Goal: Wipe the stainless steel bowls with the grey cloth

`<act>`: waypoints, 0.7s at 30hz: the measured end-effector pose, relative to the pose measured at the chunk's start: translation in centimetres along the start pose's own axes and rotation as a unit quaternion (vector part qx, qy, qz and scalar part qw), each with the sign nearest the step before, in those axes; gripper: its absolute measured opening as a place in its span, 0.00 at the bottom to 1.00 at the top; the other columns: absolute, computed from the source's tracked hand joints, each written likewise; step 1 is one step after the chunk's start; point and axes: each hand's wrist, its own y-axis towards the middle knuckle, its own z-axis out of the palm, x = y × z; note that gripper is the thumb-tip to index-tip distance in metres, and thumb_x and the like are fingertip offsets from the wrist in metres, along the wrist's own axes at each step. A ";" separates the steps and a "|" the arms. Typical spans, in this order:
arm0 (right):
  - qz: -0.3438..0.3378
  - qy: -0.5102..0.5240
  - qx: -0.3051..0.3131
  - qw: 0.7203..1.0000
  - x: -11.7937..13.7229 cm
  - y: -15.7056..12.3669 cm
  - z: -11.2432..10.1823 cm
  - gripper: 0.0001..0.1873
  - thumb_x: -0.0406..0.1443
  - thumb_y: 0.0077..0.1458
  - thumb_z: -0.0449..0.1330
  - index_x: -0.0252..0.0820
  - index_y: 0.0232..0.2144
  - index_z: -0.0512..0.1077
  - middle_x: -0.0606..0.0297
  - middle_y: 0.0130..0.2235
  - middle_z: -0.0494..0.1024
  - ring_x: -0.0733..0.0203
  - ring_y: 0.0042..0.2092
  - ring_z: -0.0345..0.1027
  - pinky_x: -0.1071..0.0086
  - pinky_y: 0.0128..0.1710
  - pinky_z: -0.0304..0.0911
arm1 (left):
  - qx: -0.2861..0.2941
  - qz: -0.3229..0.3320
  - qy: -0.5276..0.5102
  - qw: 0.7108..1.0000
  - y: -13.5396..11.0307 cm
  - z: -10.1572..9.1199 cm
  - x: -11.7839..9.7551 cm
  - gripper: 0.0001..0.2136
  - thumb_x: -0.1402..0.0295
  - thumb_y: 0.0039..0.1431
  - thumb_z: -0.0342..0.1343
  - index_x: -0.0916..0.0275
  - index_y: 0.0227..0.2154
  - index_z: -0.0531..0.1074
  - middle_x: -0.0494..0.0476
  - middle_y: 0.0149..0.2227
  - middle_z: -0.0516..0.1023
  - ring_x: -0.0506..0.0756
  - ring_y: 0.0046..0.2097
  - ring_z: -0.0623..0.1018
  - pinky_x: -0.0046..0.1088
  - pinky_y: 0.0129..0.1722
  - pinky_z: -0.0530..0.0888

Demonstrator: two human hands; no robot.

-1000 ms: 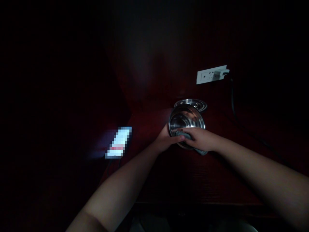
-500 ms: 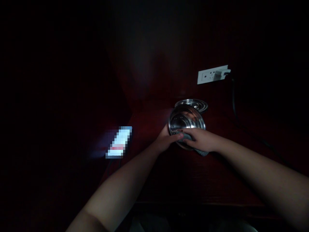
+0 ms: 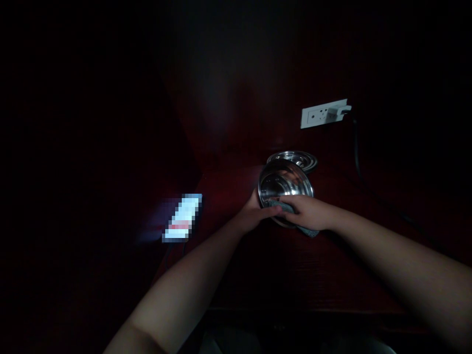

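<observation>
A shiny metal bowl (image 3: 280,178) is tilted with its opening towards me. My left hand (image 3: 255,214) grips its lower left side, thumb over the rim and the other fingers hidden behind. In my right hand (image 3: 309,211) is a grey-green cloth (image 3: 309,232), pressed against the bowl's near rim and inside. Part of the cloth shows between my two thumbs, and a corner hangs below my right palm. Just behind the bowl lies a round metal lid or dish (image 3: 308,160), partly covered by it.
The dark red wooden table (image 3: 273,275) reaches back to a wall. A white socket plate (image 3: 313,117) with a plug carries a dark cable (image 3: 356,152) down to the right. At the left edge glows a blurred-out screen (image 3: 183,216). Surroundings are very dark.
Both hands stay at the bowl with almost no movement. My left thumb and the cloth have shifted very slightly; the bowl keeps its tilt.
</observation>
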 end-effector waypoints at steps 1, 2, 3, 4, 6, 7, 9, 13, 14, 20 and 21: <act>0.001 -0.002 0.005 1.000 0.0 0.0 0.0 0.11 0.36 0.56 0.57 0.39 0.41 0.74 0.59 0.37 0.79 0.57 0.37 0.72 0.63 0.41 0.66 | -0.006 -0.004 -0.008 1.000 0.0 0.0 0.0 0.42 0.63 0.41 0.70 0.62 0.60 0.58 0.68 0.57 0.70 0.68 0.59 0.68 0.47 0.57 0.64; 0.001 -0.006 0.011 1.000 0.1 -0.1 0.0 0.12 0.36 0.56 0.57 0.39 0.42 0.74 0.58 0.37 0.79 0.57 0.37 0.72 0.62 0.41 0.66 | -0.011 -0.007 -0.017 1.000 0.1 0.0 0.0 0.40 0.62 0.43 0.69 0.62 0.59 0.59 0.67 0.57 0.70 0.68 0.60 0.68 0.48 0.57 0.64; 0.001 -0.011 0.016 1.000 0.1 -0.1 0.0 0.14 0.37 0.56 0.57 0.39 0.43 0.73 0.58 0.38 0.79 0.56 0.38 0.72 0.62 0.41 0.66 | -0.014 -0.008 -0.025 1.000 0.1 0.0 0.0 0.39 0.62 0.43 0.68 0.61 0.59 0.60 0.67 0.57 0.70 0.68 0.60 0.68 0.48 0.58 0.64; 0.000 -0.014 0.017 1.000 0.2 -0.1 0.0 0.15 0.37 0.56 0.57 0.39 0.45 0.73 0.57 0.40 0.79 0.56 0.39 0.72 0.62 0.42 0.66 | -0.017 -0.009 -0.031 0.999 0.1 0.0 0.0 0.38 0.61 0.44 0.68 0.61 0.59 0.61 0.66 0.57 0.70 0.68 0.60 0.68 0.48 0.58 0.64; -0.002 -0.020 0.020 1.000 0.2 -0.1 -0.1 0.16 0.37 0.57 0.56 0.39 0.47 0.73 0.56 0.42 0.79 0.55 0.41 0.72 0.61 0.44 0.65 | -0.020 -0.014 -0.038 0.999 0.1 0.0 0.1 0.38 0.60 0.44 0.68 0.60 0.59 0.61 0.65 0.58 0.70 0.68 0.60 0.68 0.47 0.59 0.63; -0.002 -0.023 0.022 0.999 0.2 -0.1 -0.1 0.16 0.37 0.57 0.56 0.39 0.47 0.73 0.56 0.42 0.79 0.55 0.41 0.72 0.61 0.44 0.65 | -0.022 -0.018 -0.041 0.999 0.1 0.0 0.1 0.38 0.59 0.45 0.68 0.60 0.59 0.61 0.65 0.58 0.70 0.67 0.60 0.68 0.47 0.59 0.63; 0.002 -0.025 0.025 0.999 0.3 0.0 -0.1 0.15 0.37 0.57 0.56 0.39 0.45 0.73 0.56 0.41 0.79 0.55 0.40 0.73 0.62 0.43 0.66 | -0.029 -0.022 -0.045 0.998 0.0 -0.1 0.2 0.40 0.58 0.44 0.68 0.60 0.60 0.60 0.66 0.57 0.70 0.67 0.60 0.69 0.46 0.59 0.63; 0.005 -0.016 0.022 1.000 0.2 0.0 -0.1 0.13 0.36 0.56 0.56 0.39 0.43 0.73 0.57 0.39 0.79 0.56 0.38 0.72 0.62 0.41 0.66 | -0.011 -0.003 -0.038 0.999 -0.1 -0.4 0.4 0.44 0.57 0.42 0.70 0.59 0.62 0.56 0.66 0.59 0.68 0.67 0.61 0.67 0.46 0.59 0.63; 0.003 -0.012 0.020 1.000 0.1 0.0 -0.1 0.13 0.36 0.56 0.56 0.39 0.43 0.73 0.58 0.39 0.79 0.56 0.38 0.72 0.62 0.41 0.66 | 0.002 0.001 -0.029 1.000 -0.1 -0.5 0.3 0.46 0.58 0.40 0.71 0.59 0.62 0.55 0.67 0.59 0.67 0.68 0.61 0.66 0.46 0.59 0.63; 0.004 -0.007 0.014 1.000 0.2 0.0 -0.2 0.16 0.36 0.55 0.57 0.39 0.46 0.73 0.57 0.41 0.80 0.55 0.40 0.73 0.62 0.43 0.66 | 0.031 0.004 0.011 0.999 -0.2 -0.2 -0.2 0.50 0.67 0.35 0.73 0.60 0.62 0.52 0.71 0.61 0.64 0.69 0.61 0.66 0.48 0.58 0.63; 0.000 -0.006 0.016 1.000 0.2 0.0 -0.2 0.16 0.36 0.55 0.57 0.39 0.46 0.74 0.57 0.41 0.80 0.55 0.41 0.73 0.62 0.43 0.66 | 0.031 0.008 0.011 0.999 -0.2 -0.2 -0.2 0.49 0.67 0.36 0.73 0.61 0.62 0.52 0.71 0.61 0.64 0.69 0.61 0.66 0.48 0.58 0.63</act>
